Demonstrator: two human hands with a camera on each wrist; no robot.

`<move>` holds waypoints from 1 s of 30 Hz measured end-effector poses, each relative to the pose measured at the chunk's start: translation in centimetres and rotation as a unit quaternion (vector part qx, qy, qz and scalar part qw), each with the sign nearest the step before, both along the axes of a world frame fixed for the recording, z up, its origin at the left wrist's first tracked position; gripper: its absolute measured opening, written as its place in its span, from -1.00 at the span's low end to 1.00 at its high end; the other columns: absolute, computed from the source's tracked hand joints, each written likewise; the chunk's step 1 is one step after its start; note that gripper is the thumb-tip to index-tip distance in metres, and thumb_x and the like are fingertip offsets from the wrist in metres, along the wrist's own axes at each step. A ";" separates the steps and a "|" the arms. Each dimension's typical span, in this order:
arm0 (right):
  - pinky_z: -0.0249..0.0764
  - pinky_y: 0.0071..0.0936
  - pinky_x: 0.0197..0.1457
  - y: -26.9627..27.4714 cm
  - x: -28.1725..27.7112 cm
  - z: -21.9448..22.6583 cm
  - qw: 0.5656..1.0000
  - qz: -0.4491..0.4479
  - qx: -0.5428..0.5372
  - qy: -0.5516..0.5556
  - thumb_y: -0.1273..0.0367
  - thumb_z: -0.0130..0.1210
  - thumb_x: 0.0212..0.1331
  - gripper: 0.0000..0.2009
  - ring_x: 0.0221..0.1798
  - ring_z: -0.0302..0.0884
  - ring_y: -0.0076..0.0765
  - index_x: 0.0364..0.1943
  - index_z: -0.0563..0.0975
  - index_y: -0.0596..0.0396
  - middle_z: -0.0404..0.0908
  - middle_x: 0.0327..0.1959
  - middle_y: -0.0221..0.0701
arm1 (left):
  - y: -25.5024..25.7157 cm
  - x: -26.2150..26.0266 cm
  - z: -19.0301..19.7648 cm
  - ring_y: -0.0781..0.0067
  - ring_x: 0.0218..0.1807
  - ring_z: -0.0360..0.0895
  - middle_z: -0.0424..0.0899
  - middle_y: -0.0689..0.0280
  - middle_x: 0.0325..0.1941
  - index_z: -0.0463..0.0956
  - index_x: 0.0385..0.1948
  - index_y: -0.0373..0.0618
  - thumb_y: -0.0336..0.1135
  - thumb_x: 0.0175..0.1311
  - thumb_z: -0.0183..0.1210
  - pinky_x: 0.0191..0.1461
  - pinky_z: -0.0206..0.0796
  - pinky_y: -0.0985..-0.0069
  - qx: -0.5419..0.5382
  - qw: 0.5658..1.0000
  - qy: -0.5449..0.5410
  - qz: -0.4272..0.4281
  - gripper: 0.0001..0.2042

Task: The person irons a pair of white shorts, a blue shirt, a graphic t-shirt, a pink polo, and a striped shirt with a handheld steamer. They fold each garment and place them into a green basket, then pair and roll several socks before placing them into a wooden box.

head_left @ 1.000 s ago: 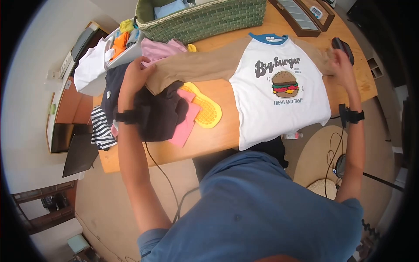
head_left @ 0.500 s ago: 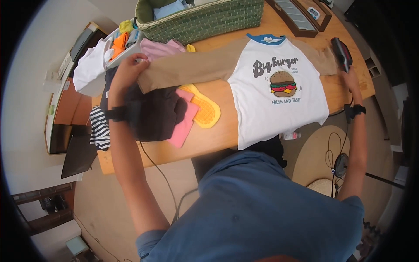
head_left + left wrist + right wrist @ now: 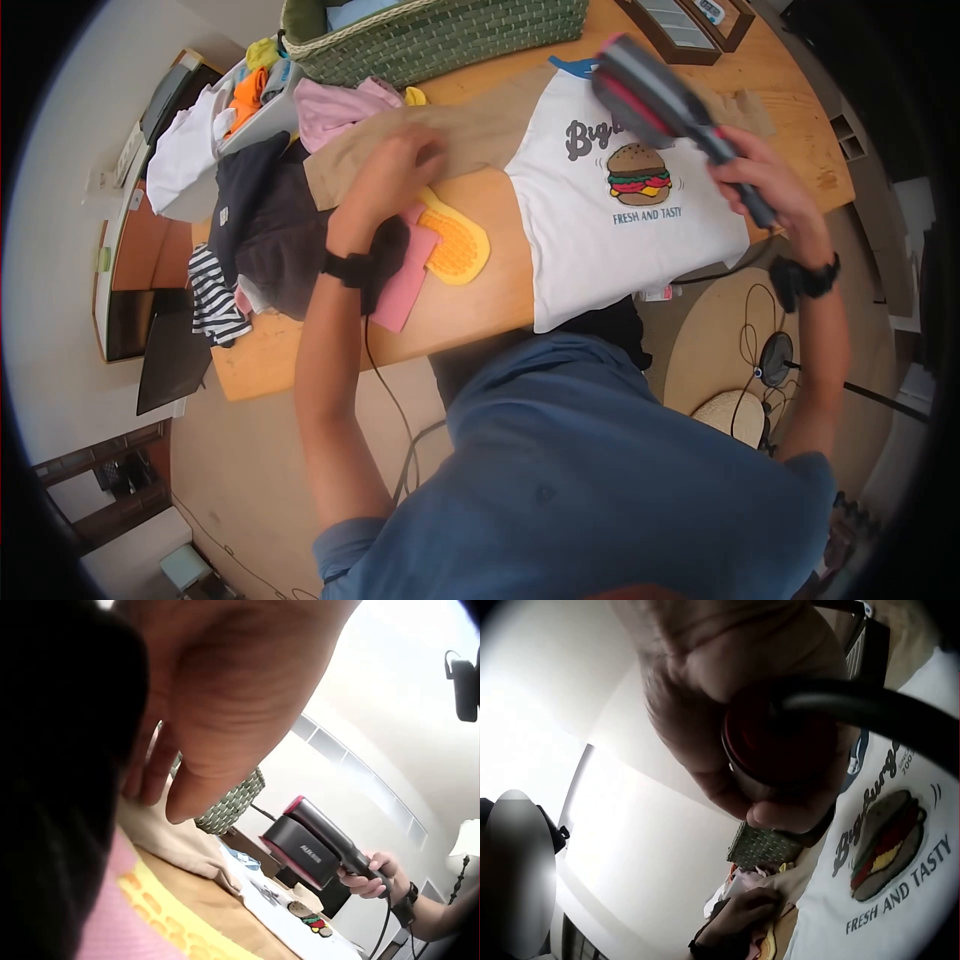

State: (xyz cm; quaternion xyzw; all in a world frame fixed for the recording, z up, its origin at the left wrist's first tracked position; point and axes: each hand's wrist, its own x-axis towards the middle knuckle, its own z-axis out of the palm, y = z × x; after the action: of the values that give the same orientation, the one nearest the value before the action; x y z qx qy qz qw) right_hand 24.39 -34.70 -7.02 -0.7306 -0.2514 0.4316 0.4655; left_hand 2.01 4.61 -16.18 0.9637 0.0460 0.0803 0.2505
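A white shirt (image 3: 570, 230) with tan sleeves and a burger print lies spread face up on the wooden table. Above its chest the right hand (image 3: 765, 180) grips the handle of a black and pink handheld appliance (image 3: 640, 88), its fingers wrapped round it in the right wrist view too. The left hand (image 3: 395, 170) is at the tan sleeve (image 3: 480, 125) on the left, fingers bent downward and blurred; whether they touch the cloth cannot be told. In the left wrist view the appliance (image 3: 304, 851) is held up in the air, its head clear of the shirt.
Dark clothes (image 3: 270, 220), a pink cloth (image 3: 405, 285) and a yellow sole-shaped piece (image 3: 460, 245) lie at the left. Behind stand a green woven basket (image 3: 440, 50) and a white bin of clothes (image 3: 270, 125). A brown case (image 3: 680, 45) is at the back right; a cord hangs from the appliance.
The right hand has left the right sleeve, taken hold of the appliance and brought it up and left over the shirt. The left hand has moved right from the left cuff along the sleeve.
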 end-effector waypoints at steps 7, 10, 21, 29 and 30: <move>0.30 -0.62 -0.63 9.5 -0.4 -4.5 0.998 0.046 -0.043 0.023 0.42 0.03 0.10 -0.78 -0.68 0.35 -0.62 -0.16 0.41 0.15 0.43 -0.59 -0.46 | 0.4 -0.5 -2.7 -0.05 -0.11 0.58 0.65 -0.01 -0.21 0.61 -0.21 -0.28 -0.39 0.15 0.19 0.01 0.41 0.25 -0.012 0.998 -0.060 0.010 -0.79; 0.30 -0.61 -0.62 9.0 -0.7 -4.2 0.996 0.066 -0.049 0.040 0.43 0.03 0.10 -0.77 -0.68 0.34 -0.62 -0.14 0.41 0.15 0.43 -0.59 -0.47 | 0.3 -0.6 -2.8 0.03 -0.04 0.58 0.64 0.03 -0.14 0.61 -0.19 -0.28 -0.40 0.17 0.21 0.07 0.39 0.32 -0.018 0.999 -0.036 0.016 -0.78; 0.33 -0.60 -0.55 0.3 -5.7 -4.0 0.925 0.332 -0.138 0.122 0.54 0.11 -0.03 -0.61 -0.60 0.42 -0.62 -0.02 0.43 0.14 0.47 -0.54 -0.50 | 0.5 -0.4 -2.8 -0.05 -0.10 0.58 0.65 0.00 -0.23 0.61 -0.25 -0.30 -0.39 0.16 0.19 0.00 0.41 0.24 -0.020 0.997 -0.068 0.006 -0.81; 0.38 -0.61 -0.54 4.4 -8.6 -3.5 0.967 0.080 0.076 0.230 0.45 0.12 0.24 -0.76 -0.59 0.39 -0.59 -0.08 0.35 0.17 0.43 -0.54 -0.43 | 4.6 -3.6 0.5 -0.01 -0.01 0.59 0.64 0.01 -0.09 0.58 -0.09 -0.19 -0.28 0.18 0.25 0.09 0.40 0.18 0.105 0.956 -0.189 0.198 -0.70; 0.40 -0.61 -0.52 5.7 -9.0 -3.9 0.969 0.028 0.095 0.224 0.44 0.10 0.25 -0.78 -0.56 0.40 -0.59 -0.10 0.36 0.17 0.43 -0.52 -0.43 | 5.4 -4.4 0.7 -0.01 -0.01 0.59 0.64 0.01 -0.07 0.58 -0.07 -0.18 -0.27 0.18 0.26 0.10 0.40 0.17 0.171 0.937 -0.207 0.221 -0.69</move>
State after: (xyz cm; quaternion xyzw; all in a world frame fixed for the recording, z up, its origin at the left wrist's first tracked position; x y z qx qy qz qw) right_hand 15.40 -28.95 -10.95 -0.5602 -0.2007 0.5716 0.5650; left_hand -2.39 10.05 -15.45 0.9194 0.1909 0.3382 0.0618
